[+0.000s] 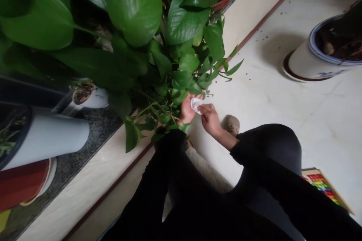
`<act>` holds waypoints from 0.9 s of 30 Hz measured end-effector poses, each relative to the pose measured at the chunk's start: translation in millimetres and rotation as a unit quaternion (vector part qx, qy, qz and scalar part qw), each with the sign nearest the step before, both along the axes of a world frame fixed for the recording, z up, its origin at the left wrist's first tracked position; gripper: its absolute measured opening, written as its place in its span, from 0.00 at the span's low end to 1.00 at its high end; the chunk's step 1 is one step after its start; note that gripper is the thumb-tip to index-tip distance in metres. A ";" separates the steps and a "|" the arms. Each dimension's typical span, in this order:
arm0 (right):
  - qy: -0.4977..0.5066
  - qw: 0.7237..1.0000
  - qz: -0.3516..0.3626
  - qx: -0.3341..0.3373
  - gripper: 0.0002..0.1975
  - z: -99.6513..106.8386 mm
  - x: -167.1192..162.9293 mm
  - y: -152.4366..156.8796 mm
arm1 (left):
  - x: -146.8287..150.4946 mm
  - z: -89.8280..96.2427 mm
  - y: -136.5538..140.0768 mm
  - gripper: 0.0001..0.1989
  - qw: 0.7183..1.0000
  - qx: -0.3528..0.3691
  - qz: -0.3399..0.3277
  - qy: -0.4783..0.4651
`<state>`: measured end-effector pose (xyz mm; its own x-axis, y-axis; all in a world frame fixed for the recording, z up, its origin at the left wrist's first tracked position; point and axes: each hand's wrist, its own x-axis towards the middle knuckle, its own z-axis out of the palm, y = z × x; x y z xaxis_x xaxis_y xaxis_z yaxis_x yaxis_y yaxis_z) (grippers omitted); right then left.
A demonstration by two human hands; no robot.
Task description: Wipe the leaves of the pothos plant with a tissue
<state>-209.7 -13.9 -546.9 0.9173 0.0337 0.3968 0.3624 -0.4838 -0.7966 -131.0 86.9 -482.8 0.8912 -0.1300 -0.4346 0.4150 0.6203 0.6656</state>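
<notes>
Trailing green vines of a leafy plant hang down in front of me. Among the lowest leaves is my left hand, palm turned up, fingers stretched out and partly covered by foliage. A crumpled white tissue is pinched in the fingers of my right hand. The tissue sits over the left palm and fingers; whether a leaf lies between them I cannot make out.
A blue-rimmed white pot stands on the floor at the right. Several pots, including a pale blue one and a red one, line the dark stone ledge. A tray of colourful pieces lies at lower right.
</notes>
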 end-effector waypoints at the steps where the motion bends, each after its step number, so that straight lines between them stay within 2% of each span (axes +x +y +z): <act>1: -0.009 1.000 -0.008 0.009 0.25 2.1 0.4 -4.0 | -0.5 0.5 -0.4 0.23 1.000 -0.004 0.005 0.002; 6: -0.029 0.997 -0.070 0.021 0.25 25.3 45.9 -3.4 | -0.9 1.6 -1.2 0.21 0.998 -0.010 0.054 0.036; 9: 0.007 0.998 -0.055 -0.003 0.22 27.6 62.6 6.0 | 0.8 1.4 -0.6 0.23 0.998 -0.012 0.047 0.027; 13: 0.038 0.999 0.024 -0.020 0.23 11.1 36.8 3.3 | 2.4 0.9 0.9 0.26 1.000 0.012 0.010 0.024; 16: 0.052 0.998 0.035 0.009 0.25 0.6 11.7 -11.7 | 0.3 0.2 1.8 0.23 0.998 0.056 0.005 0.029; 20: 0.059 0.996 -0.014 0.071 0.26 -2.9 6.3 -27.4 | -6.2 0.0 3.5 0.16 0.992 0.094 0.081 -0.002; 23: 0.063 0.990 -0.045 0.120 0.24 -7.0 13.6 -26.9 | -11.3 0.1 7.2 0.19 0.985 0.096 0.145 -0.016; 27: 0.078 0.979 -0.069 0.174 0.21 -14.0 19.0 -18.4 | -13.9 0.0 12.9 0.18 0.973 0.122 0.193 -0.032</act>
